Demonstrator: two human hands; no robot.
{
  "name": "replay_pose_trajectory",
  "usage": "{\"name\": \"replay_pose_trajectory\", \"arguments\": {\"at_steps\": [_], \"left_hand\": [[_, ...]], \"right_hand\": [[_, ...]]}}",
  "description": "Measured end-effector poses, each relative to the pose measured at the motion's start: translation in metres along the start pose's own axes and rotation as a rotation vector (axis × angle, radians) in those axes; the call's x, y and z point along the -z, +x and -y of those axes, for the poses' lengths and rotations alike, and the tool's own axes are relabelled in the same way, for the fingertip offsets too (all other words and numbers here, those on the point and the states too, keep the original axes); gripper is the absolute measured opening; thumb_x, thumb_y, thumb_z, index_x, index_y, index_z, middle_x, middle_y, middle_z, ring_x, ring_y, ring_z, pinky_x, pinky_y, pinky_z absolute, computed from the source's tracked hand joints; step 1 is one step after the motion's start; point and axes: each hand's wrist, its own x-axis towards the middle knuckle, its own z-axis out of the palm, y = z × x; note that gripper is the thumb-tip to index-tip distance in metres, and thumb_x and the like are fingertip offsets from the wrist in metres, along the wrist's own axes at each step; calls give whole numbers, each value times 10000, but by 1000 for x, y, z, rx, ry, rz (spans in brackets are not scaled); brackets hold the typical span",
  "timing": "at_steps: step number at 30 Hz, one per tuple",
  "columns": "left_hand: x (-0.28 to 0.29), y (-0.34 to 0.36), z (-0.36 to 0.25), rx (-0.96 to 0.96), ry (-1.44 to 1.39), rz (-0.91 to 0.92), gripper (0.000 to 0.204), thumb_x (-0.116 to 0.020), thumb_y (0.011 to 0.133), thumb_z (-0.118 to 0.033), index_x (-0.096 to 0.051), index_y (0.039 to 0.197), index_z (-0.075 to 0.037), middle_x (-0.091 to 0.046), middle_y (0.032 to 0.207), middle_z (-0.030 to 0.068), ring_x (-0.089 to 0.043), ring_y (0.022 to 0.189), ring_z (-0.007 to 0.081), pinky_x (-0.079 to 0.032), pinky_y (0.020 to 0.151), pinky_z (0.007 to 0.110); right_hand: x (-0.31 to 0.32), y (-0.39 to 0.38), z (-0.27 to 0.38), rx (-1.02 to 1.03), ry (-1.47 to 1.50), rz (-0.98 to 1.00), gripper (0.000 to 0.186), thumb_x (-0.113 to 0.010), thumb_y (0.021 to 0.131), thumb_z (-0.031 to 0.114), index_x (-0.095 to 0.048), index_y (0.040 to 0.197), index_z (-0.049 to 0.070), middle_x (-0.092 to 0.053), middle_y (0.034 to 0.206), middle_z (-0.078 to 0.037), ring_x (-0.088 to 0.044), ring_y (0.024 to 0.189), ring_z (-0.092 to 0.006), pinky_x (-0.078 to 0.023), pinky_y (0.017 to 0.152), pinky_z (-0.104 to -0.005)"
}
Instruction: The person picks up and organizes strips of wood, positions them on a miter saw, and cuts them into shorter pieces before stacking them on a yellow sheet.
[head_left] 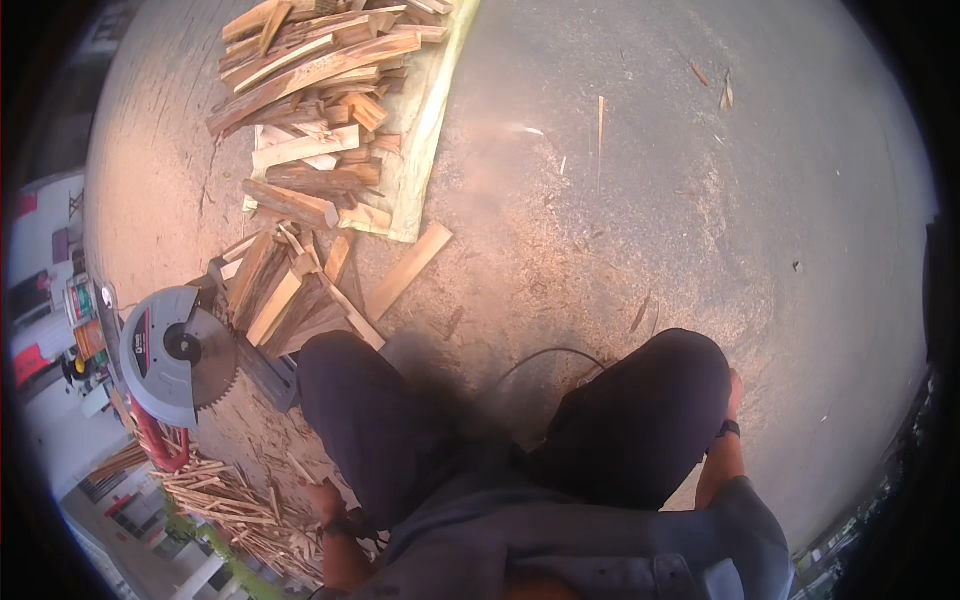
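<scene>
My left hand [326, 500] is low beside my left leg, above a heap of thin wood strips [215, 500], its fingers curled on something I cannot make out. My right hand [734, 396] is at the outer side of my right knee [670, 380], its fingers mostly hidden. A grey circular saw [160, 350] with a toothed blade and red handle stands left of my left knee. Just beyond it lies a jumble of cut wooden pieces [290, 290], with a loose pale board [405, 270] beside them.
Split wood [310, 75] is piled on a pale yellow sheet [420, 170] ahead. A black cable [550, 352] curves between my knees on the dusty concrete ground [780, 230], among sawdust and splinters. Assorted items [85, 340] and buildings show at the far left rim.
</scene>
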Motion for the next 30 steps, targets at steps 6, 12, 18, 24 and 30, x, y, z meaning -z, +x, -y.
{"name": "replay_pose_trajectory", "arguments": {"at_steps": [6,12,18,24,30], "left_hand": [[110,-85,53,234,280,155,158,-667,750,-175,-608,762,-29,-536,601,94,-550,541,251,-464,494,393],[116,-106,146,7,275,-148,221,-722,673,-229,-599,719,-51,-602,649,112,-596,649,326,-466,573,405],[-32,-51,-56,56,-475,279,201,-652,813,-186,-532,916,-61,-548,775,75,-511,750,214,-438,656,354],[-39,-41,-255,-463,-548,722,199,-595,885,-154,-501,1034,-63,-516,849,62,-474,824,146,-422,739,316],[-43,20,-307,-433,-604,885,355,-488,813,13,-485,1156,-81,-520,928,17,-494,756,89,-428,624,245]], "right_hand": [[47,62,61,168,297,-30,104,-547,821,87,-522,866,-4,-610,768,-172,-636,744,-327,-498,678,-412],[170,165,285,582,1086,80,169,-512,943,188,-495,1055,63,-554,854,-38,-515,576,-74,-441,488,-217],[261,46,566,1389,325,319,285,-531,907,142,-550,1163,18,-624,831,-134,-588,661,-221,-485,612,-319],[92,-86,627,1720,-141,626,431,-489,800,-7,-468,1225,-73,-559,1143,-270,-513,1116,-408,-434,949,-427],[-13,-120,607,2002,-561,42,409,-527,789,65,-524,1192,-8,-565,1081,-183,-557,961,-318,-481,849,-381]]}}
